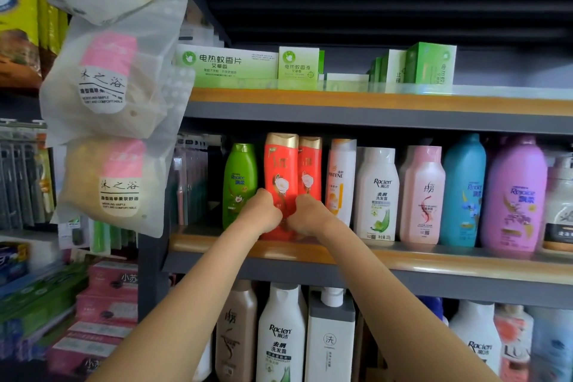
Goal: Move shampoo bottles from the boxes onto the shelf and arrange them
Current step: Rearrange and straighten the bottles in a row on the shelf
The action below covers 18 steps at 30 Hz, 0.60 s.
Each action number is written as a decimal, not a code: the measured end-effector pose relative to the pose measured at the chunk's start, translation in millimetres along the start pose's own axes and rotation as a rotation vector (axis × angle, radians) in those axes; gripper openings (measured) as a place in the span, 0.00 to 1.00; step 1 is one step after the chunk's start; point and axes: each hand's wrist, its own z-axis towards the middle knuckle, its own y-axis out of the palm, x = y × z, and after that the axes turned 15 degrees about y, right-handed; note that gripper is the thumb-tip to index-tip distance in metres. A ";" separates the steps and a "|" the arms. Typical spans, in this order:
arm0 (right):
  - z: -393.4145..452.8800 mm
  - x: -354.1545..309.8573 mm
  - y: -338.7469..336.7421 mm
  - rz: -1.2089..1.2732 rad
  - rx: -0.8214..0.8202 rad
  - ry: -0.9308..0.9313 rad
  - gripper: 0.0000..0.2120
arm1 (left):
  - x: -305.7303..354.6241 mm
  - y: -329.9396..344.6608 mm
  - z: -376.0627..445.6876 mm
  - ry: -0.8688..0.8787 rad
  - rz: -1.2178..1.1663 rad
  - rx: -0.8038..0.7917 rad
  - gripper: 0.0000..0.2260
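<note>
Two hands (263, 211) (307, 214) grip red bottles (280, 170) between Rejoice (239, 183) and Pantene (341, 177).

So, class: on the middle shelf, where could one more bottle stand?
One gap shows: left of the green Rejoice bottle, beside the hanging packets. From the red bottles, gripped by both hands, rightwards to the purple bottle, bottles stand packed.

One head-worn camera looks forward, level with the middle shelf (403, 260), close enough that both forearms reach its front edge.
</note>
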 end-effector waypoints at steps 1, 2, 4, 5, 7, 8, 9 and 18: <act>2.6 2.5 -1.0 0.017 0.035 -0.011 0.05 | 0.8 0.0 -3.5 0.004 0.032 0.001 0.16; 3.9 4.9 -2.3 0.054 0.105 -0.034 0.08 | 2.1 0.3 -7.8 0.018 0.068 0.017 0.17; 7.4 10.3 -3.8 0.146 0.281 -0.087 0.06 | 5.6 4.5 -19.3 0.071 0.174 0.105 0.18; 9.3 12.8 -3.5 0.154 0.344 -0.097 0.07 | 7.8 8.9 -26.3 0.112 0.244 0.182 0.20; 16.2 18.3 0.8 0.064 0.371 -0.103 0.14 | 8.6 21.2 -39.3 0.232 0.377 0.350 0.26; 20.2 20.1 3.6 0.012 0.351 -0.100 0.18 | 7.0 27.0 -43.2 0.313 0.435 0.427 0.28; 23.0 20.8 6.0 -0.034 0.319 -0.082 0.21 | 4.1 31.5 -43.3 0.393 0.491 0.476 0.30; 23.1 15.4 1.5 -0.190 0.085 -0.019 0.22 | -17.7 34.2 -34.4 0.552 0.734 0.381 0.29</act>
